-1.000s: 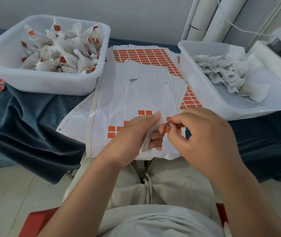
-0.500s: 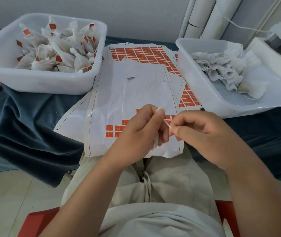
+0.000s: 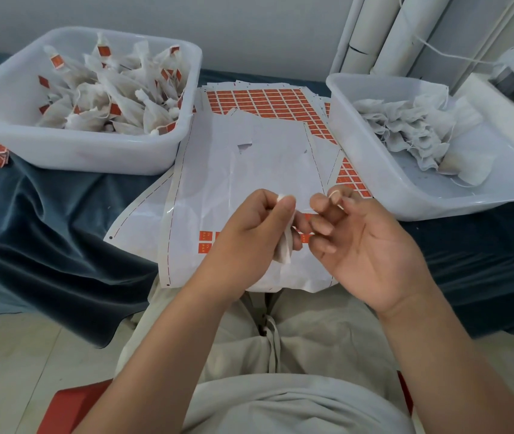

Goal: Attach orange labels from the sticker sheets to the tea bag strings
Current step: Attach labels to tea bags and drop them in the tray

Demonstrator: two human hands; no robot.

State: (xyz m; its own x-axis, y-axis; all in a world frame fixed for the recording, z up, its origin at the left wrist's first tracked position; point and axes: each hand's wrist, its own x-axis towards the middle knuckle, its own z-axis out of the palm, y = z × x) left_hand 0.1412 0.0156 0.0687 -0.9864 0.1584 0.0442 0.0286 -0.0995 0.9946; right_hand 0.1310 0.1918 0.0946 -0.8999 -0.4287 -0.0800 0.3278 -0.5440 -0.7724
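Fingers (image 3: 285,208) of the left hand (image 3: 249,236) pinch a crumpled white tea bag (image 3: 284,253).

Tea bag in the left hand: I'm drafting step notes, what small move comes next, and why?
Probably the right hand peels an orange label off the sheet: the left hand grips a tea bag showing no label yet.

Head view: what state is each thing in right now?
Left hand, grips tea bag.
Tea bag, no label visible.
Right hand, fingers curled; hold unclear.
Left bin, piled with labelled bags.
Right bin, partly filled, unlabelled bags.
Top sheet, mostly peeled, few labels left.
Back sheet, largely unpeeled.
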